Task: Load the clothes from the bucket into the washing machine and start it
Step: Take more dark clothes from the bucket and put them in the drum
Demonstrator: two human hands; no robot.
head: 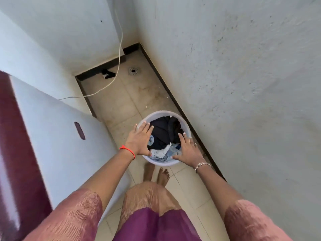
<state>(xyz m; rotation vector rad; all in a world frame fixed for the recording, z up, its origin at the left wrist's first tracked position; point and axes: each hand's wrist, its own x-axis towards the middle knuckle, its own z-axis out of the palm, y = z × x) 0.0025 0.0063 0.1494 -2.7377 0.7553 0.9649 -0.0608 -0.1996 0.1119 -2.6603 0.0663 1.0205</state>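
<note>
A pale lilac bucket (157, 116) stands on the tiled floor in front of my bare feet. It holds dark clothes (165, 133) on top and light denim pieces (162, 153) near me. My left hand (139, 140), with a red thread at the wrist, reaches over the bucket's left rim with fingers straight. My right hand (187, 150), with a silver bracelet, lies flat over the right side of the clothes, thumb spread toward the denim. The white washing machine (57, 136) with a maroon lid (10, 145) stands at my left.
A white cable (118, 66) hangs down the far wall and runs to the machine. A floor drain (133, 70) and a small dark object (107, 74) lie at the far end. A rough white wall (243, 84) closes the narrow passage on the right.
</note>
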